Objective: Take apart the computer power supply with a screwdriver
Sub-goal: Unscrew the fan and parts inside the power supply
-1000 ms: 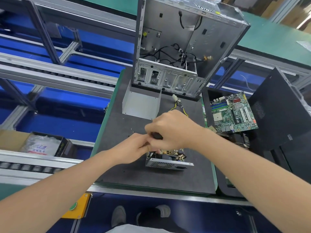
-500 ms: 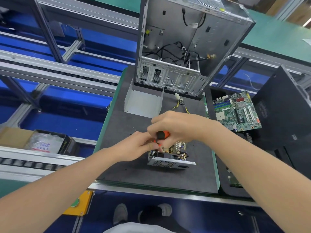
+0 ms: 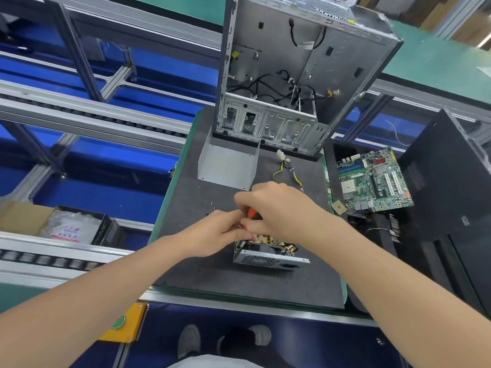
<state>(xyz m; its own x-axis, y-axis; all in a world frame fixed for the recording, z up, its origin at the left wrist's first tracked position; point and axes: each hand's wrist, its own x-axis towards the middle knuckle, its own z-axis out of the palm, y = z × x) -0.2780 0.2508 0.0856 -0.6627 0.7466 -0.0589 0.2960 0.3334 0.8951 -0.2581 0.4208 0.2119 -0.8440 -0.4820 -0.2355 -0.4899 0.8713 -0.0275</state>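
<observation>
Lifted slightly, right hand (image 3: 279, 211) grips orange-handled screwdriver (image 3: 251, 213), upright above open grey metal power supply (image 3: 268, 258); left hand (image 3: 212, 232) seemingly pinches its shaft.

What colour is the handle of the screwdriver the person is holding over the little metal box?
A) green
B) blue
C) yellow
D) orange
D: an orange bit of the screwdriver handle shows between the fingers of the right hand, just above the open power supply.
</observation>
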